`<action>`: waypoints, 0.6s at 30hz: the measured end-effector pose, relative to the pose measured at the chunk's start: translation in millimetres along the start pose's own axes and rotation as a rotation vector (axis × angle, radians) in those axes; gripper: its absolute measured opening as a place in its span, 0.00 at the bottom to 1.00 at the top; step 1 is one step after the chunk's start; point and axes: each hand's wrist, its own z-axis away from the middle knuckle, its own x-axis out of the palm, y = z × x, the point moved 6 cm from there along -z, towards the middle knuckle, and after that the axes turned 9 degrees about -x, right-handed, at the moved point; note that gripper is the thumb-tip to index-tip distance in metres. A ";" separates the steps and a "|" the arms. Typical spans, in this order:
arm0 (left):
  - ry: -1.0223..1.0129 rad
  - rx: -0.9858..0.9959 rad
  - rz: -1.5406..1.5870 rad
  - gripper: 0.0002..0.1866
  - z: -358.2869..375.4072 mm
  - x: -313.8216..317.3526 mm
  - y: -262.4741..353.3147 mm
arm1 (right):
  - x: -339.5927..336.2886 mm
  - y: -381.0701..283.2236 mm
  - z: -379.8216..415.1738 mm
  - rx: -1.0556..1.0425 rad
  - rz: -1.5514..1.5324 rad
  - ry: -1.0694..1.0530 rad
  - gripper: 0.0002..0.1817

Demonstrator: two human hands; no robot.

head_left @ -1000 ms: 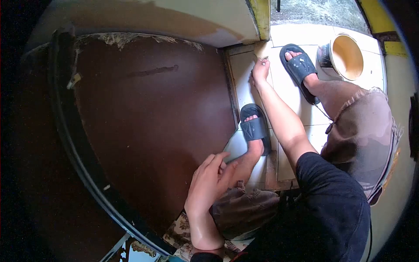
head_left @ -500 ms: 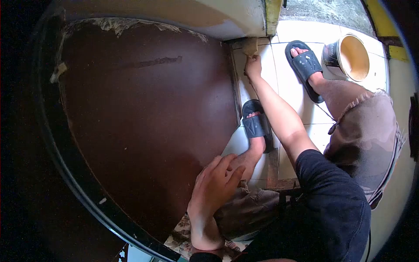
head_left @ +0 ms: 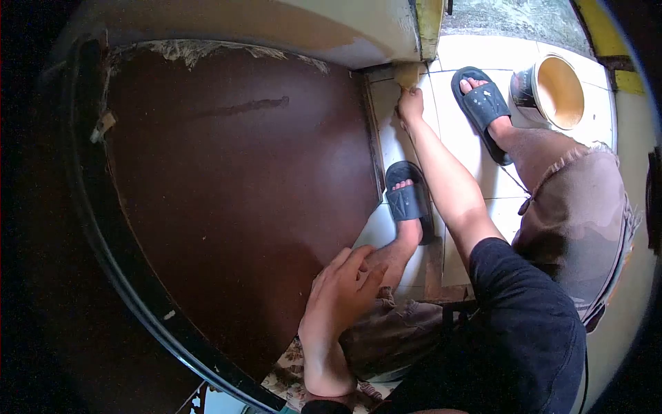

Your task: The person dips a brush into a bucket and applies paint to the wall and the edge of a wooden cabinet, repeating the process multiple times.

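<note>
My right hand is stretched far forward, closed around a paintbrush. The pale bristle end of the brush is at the foot of the wall, close to its corner; the handle is mostly hidden by the fingers. My left hand hangs loosely over my lower leg beside the dark brown board, fingers apart and holding nothing. On the floor at the right stands a paint bucket, with light cream paint coating its inside.
White tiles cover the floor. My feet, in black slide sandals, are planted between board and bucket. A black curved edge borders the board on the left. A yellow door frame rises past the wall corner.
The right hand and brush have shifted slightly right along the wall's base. My left hand stays almost where it was, and the view has tilted a little.
</note>
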 end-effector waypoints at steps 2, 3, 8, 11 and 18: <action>-0.005 -0.021 0.006 0.21 0.4 0.2 -0.3 | -6.9 1.2 8.4 -0.034 0.035 0.053 0.14; -0.013 -0.020 0.020 0.21 -0.4 0.6 -1.6 | -10.6 2.7 12.3 -0.064 0.076 0.104 0.13; -0.017 -0.029 0.003 0.20 0.5 0.6 0.1 | -3.4 11.5 12.7 0.301 -0.232 0.075 0.15; -0.017 -0.013 0.005 0.20 -0.4 0.9 0.3 | 35.1 60.8 -38.5 -0.193 0.082 0.193 0.17; -0.003 0.007 -0.014 0.21 0.7 1.9 -1.6 | 63.7 82.2 -42.9 -0.128 0.020 0.017 0.16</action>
